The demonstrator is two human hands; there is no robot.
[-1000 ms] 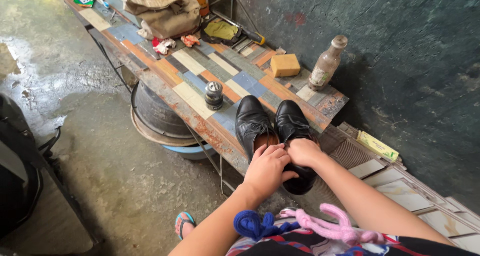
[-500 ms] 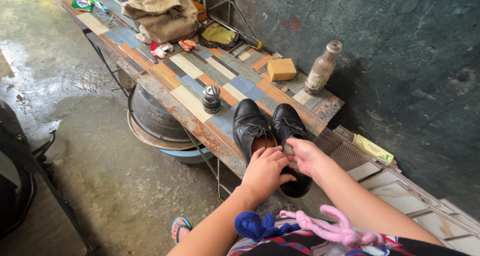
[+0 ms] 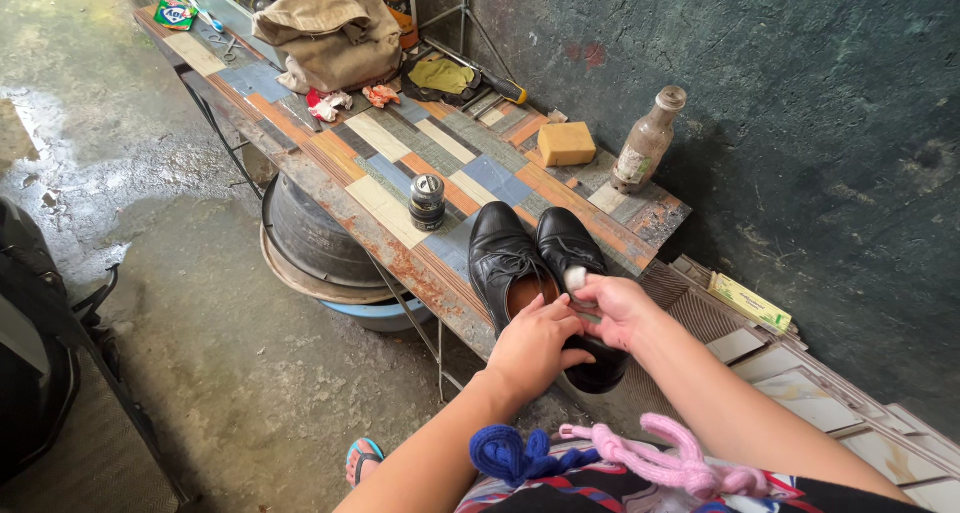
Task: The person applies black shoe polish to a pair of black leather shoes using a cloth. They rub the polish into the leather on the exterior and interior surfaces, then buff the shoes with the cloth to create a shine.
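Gripping the right shoe (image 3: 585, 303), the left hand (image 3: 535, 343) curls shut; the right hand (image 3: 615, 308) pinches a white wad (image 3: 575, 277) on the tabletop (image 3: 400, 163).

Looks like a rough little shoe-shine or cobbler spot, probably outdoors or in a back alley. There's a worn bench (image 3: 400, 173) with patchwork coloured panels and rusty edges, pushed against a stained dark wall (image 3: 800, 123). The floor is wet bare concrete (image 3: 150, 273). On the bench: a pair of black leather shoes (image 3: 535, 263), a small round tin (image 3: 427, 201), a yellow sponge block (image 3: 566, 143), a dusty bottle (image 3: 648, 141), rags and a canvas bag (image 3: 330, 33) at the far end. An old tyre (image 3: 310, 238) sits underneath.
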